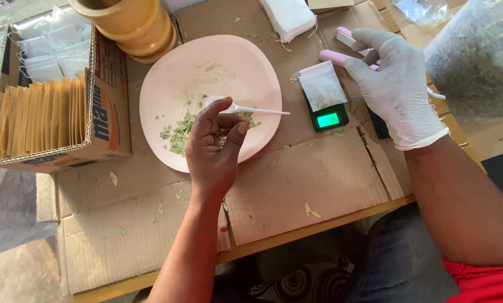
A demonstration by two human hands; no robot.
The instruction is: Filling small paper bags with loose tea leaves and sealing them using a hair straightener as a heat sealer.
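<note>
My bare left hand (212, 148) hovers over a pink plate (167, 78), its fingers and thumb pinched together at a heap of dried green leaves (179, 134). A white plastic spoon (246, 108) lies on the plate just beyond the fingertips. My right hand (394, 84), in a white glove, rests on a pink two-armed hand tool (335, 56) and grips it. Just left of that hand, a small white mesh bag (321, 85) lies on a little black scale (329, 119) with a lit green display.
A cardboard box (102, 112) holds tan envelopes and white bags at the left. A wooden mortar (133, 25) stands behind the plate, and a stack of white bags (288, 17) lies beyond it. A clear bag of dried leaves (478, 56) sits at the right. Flattened cardboard (307, 179) covers the table.
</note>
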